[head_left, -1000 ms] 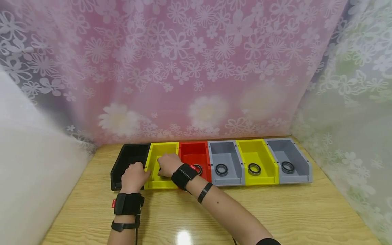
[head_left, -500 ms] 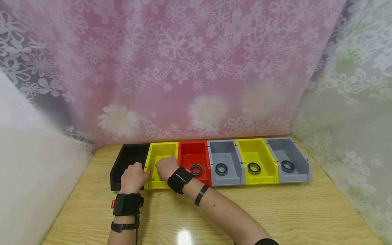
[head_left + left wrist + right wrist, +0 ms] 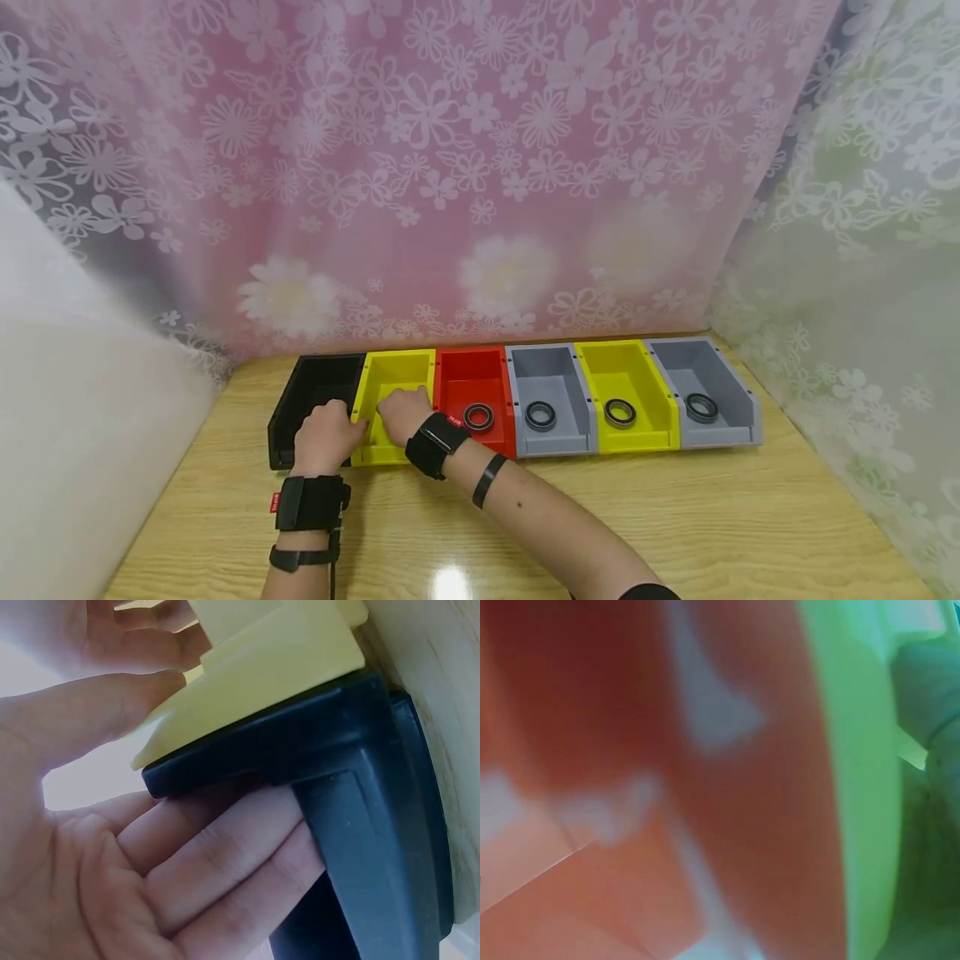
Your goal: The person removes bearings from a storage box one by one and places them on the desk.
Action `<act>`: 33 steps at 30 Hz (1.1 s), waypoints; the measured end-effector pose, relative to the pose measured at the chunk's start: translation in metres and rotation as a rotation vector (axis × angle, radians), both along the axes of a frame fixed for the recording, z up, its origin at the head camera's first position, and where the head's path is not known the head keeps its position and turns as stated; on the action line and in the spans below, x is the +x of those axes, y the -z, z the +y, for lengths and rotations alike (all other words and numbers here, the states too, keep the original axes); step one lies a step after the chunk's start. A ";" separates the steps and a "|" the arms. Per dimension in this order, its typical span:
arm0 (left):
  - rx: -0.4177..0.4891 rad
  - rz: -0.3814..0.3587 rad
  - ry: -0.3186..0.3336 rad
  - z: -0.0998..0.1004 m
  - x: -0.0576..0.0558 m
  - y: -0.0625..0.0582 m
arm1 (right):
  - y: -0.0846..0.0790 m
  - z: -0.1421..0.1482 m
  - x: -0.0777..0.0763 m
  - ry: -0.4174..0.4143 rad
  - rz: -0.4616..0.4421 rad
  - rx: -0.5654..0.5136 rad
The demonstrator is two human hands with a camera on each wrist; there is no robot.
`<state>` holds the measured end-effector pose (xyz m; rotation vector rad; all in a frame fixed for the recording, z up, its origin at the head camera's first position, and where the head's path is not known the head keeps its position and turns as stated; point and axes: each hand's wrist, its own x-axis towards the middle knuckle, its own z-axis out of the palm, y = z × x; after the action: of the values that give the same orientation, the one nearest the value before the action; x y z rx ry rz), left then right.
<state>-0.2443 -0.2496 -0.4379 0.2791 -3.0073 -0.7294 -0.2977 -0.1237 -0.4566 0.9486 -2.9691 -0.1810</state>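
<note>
My left hand [image 3: 324,437] grips the adjoining side walls of the black bin [image 3: 288,429] and the left yellow bin [image 3: 401,358]. In the left wrist view its thumb [image 3: 97,712] lies on the yellow side, its fingers [image 3: 225,859] curled under the black rim. Over the front part of that yellow bin is my right hand [image 3: 405,414], back of the hand up. Its fingers look bent in the left wrist view; what they hold, I cannot tell. Just right of it, a ball bearing [image 3: 478,428] lies in the red bin [image 3: 475,362].
Further right, one bearing [image 3: 541,427] lies in a grey bin [image 3: 547,360], another bearing [image 3: 620,424] in the second yellow bin [image 3: 615,358], and another [image 3: 702,418] in the end grey bin [image 3: 742,429]. The bins stand in a row on a wooden table [image 3: 675,517] before a pink floral curtain [image 3: 480,167].
My right hand has shifted slightly left, so the red bin's bearing now shows whole. A dark sliver under that hand a second ago is hidden now. The left hand keeps its place.
</note>
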 end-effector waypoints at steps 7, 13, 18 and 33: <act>0.010 -0.018 -0.003 0.000 0.002 0.000 | -0.011 0.008 0.000 -0.081 -0.002 -0.108; 0.007 0.006 0.001 -0.002 0.001 0.000 | -0.039 0.015 0.006 -0.134 -0.073 -0.217; 0.016 0.017 0.009 -0.002 0.001 0.000 | -0.062 0.022 0.016 -0.147 -0.079 -0.243; -0.003 0.010 0.009 -0.002 0.000 0.000 | -0.086 0.046 0.059 -0.248 0.068 -0.211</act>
<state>-0.2442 -0.2515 -0.4376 0.2607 -3.0024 -0.7254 -0.2384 -0.0774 -0.3704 1.2380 -2.7081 0.1008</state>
